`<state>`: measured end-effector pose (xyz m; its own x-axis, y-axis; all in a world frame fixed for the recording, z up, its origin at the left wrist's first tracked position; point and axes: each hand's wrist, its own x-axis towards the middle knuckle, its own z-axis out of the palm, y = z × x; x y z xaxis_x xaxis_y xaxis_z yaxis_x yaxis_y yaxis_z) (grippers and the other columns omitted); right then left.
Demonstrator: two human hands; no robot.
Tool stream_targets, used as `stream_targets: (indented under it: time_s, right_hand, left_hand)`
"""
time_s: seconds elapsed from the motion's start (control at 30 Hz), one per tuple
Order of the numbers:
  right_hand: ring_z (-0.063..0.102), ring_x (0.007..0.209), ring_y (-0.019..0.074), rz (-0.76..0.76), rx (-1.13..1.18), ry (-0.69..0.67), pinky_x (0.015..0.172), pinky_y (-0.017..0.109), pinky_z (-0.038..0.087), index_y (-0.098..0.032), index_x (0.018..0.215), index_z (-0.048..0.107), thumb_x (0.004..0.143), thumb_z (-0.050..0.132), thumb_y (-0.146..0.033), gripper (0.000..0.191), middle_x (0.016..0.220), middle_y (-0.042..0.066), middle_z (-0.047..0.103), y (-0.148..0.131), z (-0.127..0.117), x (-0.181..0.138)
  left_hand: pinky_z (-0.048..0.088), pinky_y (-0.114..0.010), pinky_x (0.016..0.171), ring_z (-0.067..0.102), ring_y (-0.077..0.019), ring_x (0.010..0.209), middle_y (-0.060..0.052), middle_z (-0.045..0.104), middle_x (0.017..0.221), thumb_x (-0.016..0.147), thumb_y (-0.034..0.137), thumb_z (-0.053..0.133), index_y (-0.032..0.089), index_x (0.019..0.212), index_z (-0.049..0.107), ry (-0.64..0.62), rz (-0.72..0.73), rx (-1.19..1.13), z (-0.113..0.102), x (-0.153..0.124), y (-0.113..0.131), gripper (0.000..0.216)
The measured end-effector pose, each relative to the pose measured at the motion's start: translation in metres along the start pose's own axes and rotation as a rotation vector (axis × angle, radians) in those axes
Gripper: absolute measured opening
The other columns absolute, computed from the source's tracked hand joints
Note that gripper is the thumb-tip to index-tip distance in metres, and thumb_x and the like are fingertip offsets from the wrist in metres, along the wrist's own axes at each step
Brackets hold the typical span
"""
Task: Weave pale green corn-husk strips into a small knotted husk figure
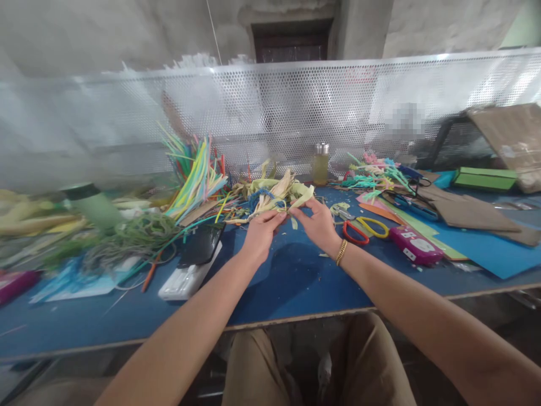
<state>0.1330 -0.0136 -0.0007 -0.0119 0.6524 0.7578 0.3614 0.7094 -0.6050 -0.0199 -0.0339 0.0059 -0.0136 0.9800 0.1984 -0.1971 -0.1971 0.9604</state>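
Note:
My left hand [261, 231] and my right hand [316, 224] meet over the middle of the blue table, fingertips pinched close together. Between them is a pale green strip [304, 196] that looks like corn husk; its broad end rises above my right fingers. The fingers of both hands are closed on it, though the part at the left fingertips is small and partly hidden. Just behind my hands lies a heap of similar pale husk strips [285, 183], with a blue fibre bundle [258, 197] among them. Red-and-yellow-handled scissors [366, 228] lie beside my right wrist.
At left are a dark phone [203, 245] on a white box [181, 285], a green bottle [95, 206] and colourful pipe cleaners [196, 180]. A jar [321, 164] stands at the back before a perforated metal screen [296, 101]. Rightward are a purple case [416, 246], paper sheets and cardboard [473, 213].

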Motion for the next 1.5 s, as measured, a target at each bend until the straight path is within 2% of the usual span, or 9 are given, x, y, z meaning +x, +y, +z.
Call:
stream_targets:
  time_s: [0.1, 0.3, 0.53, 0.7, 0.77, 0.97, 1.07, 1.23, 1.5]
  right_hand:
    - [0.063, 0.078, 0.0168, 0.094, 0.062, -0.057, 0.074, 0.031, 0.048, -0.019, 0.083, 0.063, 0.086, 0.060, -0.034, 0.016, 0.083, 0.004, 0.069, 0.000, 0.002, 0.001]
    - [0.054, 0.065, 0.0133, 0.116, 0.052, -0.134, 0.061, 0.027, 0.043, -0.020, 0.069, 0.052, 0.083, 0.059, -0.036, 0.022, 0.068, 0.000, 0.060, -0.003, 0.000, 0.002]
    - [0.050, 0.061, 0.0124, 0.176, 0.085, -0.135, 0.058, 0.027, 0.040, -0.021, 0.068, 0.050, 0.081, 0.063, -0.038, 0.025, 0.064, -0.003, 0.054, 0.003, 0.002, 0.000]
    - [0.059, 0.067, 0.0137, 0.188, 0.264, -0.190, 0.065, 0.028, 0.048, -0.020, 0.080, 0.054, 0.081, 0.063, -0.031, 0.014, 0.073, -0.001, 0.063, 0.000, 0.003, 0.001]
    - [0.061, 0.071, 0.0148, 0.130, 0.208, -0.167, 0.069, 0.030, 0.049, -0.020, 0.080, 0.056, 0.081, 0.064, -0.027, 0.011, 0.076, 0.001, 0.066, -0.003, 0.001, 0.001]
    - [0.060, 0.084, 0.0201, -0.096, -0.265, -0.060, 0.083, 0.036, 0.042, -0.021, 0.075, 0.066, 0.080, 0.070, -0.026, 0.008, 0.080, 0.003, 0.070, -0.016, -0.010, 0.001]
    - [0.060, 0.079, 0.0181, -0.110, -0.296, -0.074, 0.081, 0.034, 0.042, -0.021, 0.074, 0.069, 0.081, 0.068, -0.024, 0.008, 0.075, 0.001, 0.070, -0.018, -0.011, 0.000]
    - [0.061, 0.066, 0.0137, 0.053, -0.077, -0.120, 0.065, 0.026, 0.045, -0.018, 0.077, 0.071, 0.081, 0.065, -0.025, 0.011, 0.073, 0.002, 0.071, -0.016, -0.005, -0.003]
    - [0.061, 0.062, 0.0141, 0.317, 0.201, -0.197, 0.059, 0.025, 0.045, -0.016, 0.073, 0.071, 0.076, 0.067, -0.031, 0.016, 0.069, 0.003, 0.071, -0.007, 0.006, -0.005]
  left_hand:
    - [0.035, -0.024, 0.057, 0.057, -0.0155, 0.070, -0.004, 0.069, 0.074, 0.066, 0.033, 0.081, 0.018, 0.077, 0.077, -0.022, 0.044, 0.027, 0.001, -0.001, 0.002, 0.020]
    - [0.036, -0.024, 0.059, 0.056, -0.0159, 0.070, -0.003, 0.068, 0.074, 0.069, 0.036, 0.079, 0.019, 0.075, 0.076, -0.067, 0.090, 0.078, 0.001, -0.003, 0.005, 0.018]
    - [0.033, -0.024, 0.056, 0.047, -0.0121, 0.059, 0.000, 0.061, 0.064, 0.066, 0.033, 0.081, 0.019, 0.071, 0.074, -0.068, 0.123, 0.102, 0.000, -0.001, 0.003, 0.016]
    - [0.033, -0.025, 0.055, 0.048, -0.0112, 0.058, -0.001, 0.063, 0.065, 0.064, 0.034, 0.082, 0.017, 0.068, 0.072, -0.043, 0.044, 0.011, -0.006, 0.005, 0.000, 0.020]
    - [0.034, -0.024, 0.055, 0.049, -0.0106, 0.058, -0.002, 0.063, 0.066, 0.061, 0.034, 0.084, 0.016, 0.067, 0.071, -0.027, 0.000, -0.049, -0.007, 0.006, 0.000, 0.023]
    - [0.036, -0.022, 0.055, 0.053, -0.0106, 0.063, -0.002, 0.062, 0.066, 0.055, 0.036, 0.087, 0.015, 0.069, 0.072, 0.016, -0.048, -0.113, -0.005, 0.005, 0.001, 0.029]
    - [0.036, -0.022, 0.054, 0.053, -0.0101, 0.061, -0.003, 0.065, 0.068, 0.056, 0.037, 0.087, 0.015, 0.071, 0.072, 0.029, -0.036, -0.097, -0.004, 0.006, -0.001, 0.030]
    - [0.035, -0.022, 0.054, 0.055, -0.0111, 0.063, -0.003, 0.066, 0.068, 0.055, 0.040, 0.086, 0.016, 0.070, 0.072, 0.074, 0.010, -0.057, -0.005, 0.007, -0.003, 0.031]
    - [0.037, -0.022, 0.055, 0.054, -0.0110, 0.063, -0.002, 0.064, 0.067, 0.054, 0.035, 0.087, 0.016, 0.075, 0.074, 0.064, -0.014, -0.114, -0.003, 0.006, -0.002, 0.031]
